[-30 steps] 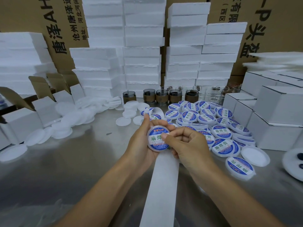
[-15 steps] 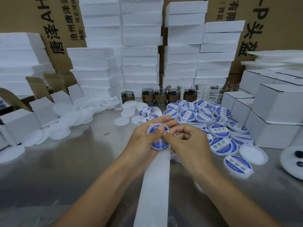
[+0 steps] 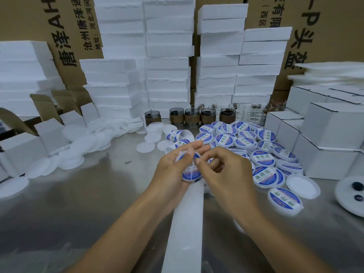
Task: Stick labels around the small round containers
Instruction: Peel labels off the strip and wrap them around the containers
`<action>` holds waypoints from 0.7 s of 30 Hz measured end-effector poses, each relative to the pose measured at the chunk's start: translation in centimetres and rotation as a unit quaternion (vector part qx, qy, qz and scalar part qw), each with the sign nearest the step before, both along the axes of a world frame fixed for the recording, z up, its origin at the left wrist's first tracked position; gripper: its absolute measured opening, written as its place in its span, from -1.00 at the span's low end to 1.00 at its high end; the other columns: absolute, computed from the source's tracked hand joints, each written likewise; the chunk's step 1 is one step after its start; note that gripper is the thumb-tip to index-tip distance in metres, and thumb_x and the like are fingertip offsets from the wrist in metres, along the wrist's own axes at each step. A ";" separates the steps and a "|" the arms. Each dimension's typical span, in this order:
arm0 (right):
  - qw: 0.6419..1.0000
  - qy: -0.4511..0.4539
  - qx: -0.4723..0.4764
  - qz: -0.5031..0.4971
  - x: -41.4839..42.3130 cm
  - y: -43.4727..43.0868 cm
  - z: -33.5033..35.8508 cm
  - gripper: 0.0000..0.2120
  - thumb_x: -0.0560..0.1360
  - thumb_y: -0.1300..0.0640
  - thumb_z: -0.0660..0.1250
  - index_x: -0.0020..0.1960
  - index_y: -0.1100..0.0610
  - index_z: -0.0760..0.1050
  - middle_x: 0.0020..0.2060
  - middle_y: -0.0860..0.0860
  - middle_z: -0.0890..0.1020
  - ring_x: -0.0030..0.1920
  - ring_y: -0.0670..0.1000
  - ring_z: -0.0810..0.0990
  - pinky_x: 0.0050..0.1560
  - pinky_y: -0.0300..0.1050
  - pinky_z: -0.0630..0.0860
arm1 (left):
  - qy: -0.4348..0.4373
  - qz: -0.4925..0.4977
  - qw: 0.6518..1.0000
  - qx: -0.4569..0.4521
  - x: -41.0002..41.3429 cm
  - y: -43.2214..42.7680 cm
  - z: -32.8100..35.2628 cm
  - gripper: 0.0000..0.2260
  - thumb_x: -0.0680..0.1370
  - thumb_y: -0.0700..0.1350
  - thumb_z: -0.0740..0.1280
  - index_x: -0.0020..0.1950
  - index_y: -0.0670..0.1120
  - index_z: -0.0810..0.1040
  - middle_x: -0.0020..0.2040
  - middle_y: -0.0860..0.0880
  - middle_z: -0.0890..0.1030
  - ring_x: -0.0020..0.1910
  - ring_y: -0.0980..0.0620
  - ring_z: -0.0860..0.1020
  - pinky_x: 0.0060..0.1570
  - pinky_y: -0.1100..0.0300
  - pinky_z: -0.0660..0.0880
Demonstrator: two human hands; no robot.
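My left hand (image 3: 173, 170) holds a small round white container (image 3: 191, 173) with a blue and white label on its face, thumb laid across the top. My right hand (image 3: 228, 170) has its fingers curled, its fingertips against the container's right edge. A long white backing strip (image 3: 187, 229) runs from under the container toward me. A curled strip of labels (image 3: 180, 137) lies just beyond my hands. A heap of labelled containers (image 3: 244, 140) lies at the right.
Plain white lids (image 3: 78, 146) are scattered at the left on the steel table (image 3: 82, 203). Brown-banded glass jars (image 3: 192, 116) stand at the back before stacks of white foam blocks (image 3: 167, 62). White cartons (image 3: 325, 138) stand at the right, open ones (image 3: 49, 131) at the left.
My left thumb has slid over the container's face, covering much of the label. The container has tilted, and my right fingertips have moved to its right edge.
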State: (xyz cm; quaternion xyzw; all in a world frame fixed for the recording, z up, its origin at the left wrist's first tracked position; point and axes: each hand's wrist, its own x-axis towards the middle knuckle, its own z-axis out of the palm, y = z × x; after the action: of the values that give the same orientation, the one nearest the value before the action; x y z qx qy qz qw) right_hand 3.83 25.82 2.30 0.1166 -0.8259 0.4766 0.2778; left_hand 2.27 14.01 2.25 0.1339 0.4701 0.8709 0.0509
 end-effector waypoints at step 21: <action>0.968 -0.133 -0.167 0.132 -0.1 0.3 1.0 -0.80 0.48 0.04 0.34 -0.27 0.10 0.56 -0.58 -0.04 0.49 -0.55 -0.10 0.48 -0.46 -0.34 0.38 | -0.019 -0.057 0.998 -0.002 -0.1 -0.6 0.4 -0.72 0.45 -0.16 0.27 0.14 -0.13 0.57 0.14 -0.12 0.64 0.02 -0.08 0.64 -0.29 0.14 0.56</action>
State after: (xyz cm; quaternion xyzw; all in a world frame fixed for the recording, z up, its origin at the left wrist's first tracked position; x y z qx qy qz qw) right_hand 3.71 26.08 3.26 0.1119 -0.7414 0.6515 0.1152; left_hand 2.13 13.38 2.64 0.1435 0.4621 0.8683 0.1096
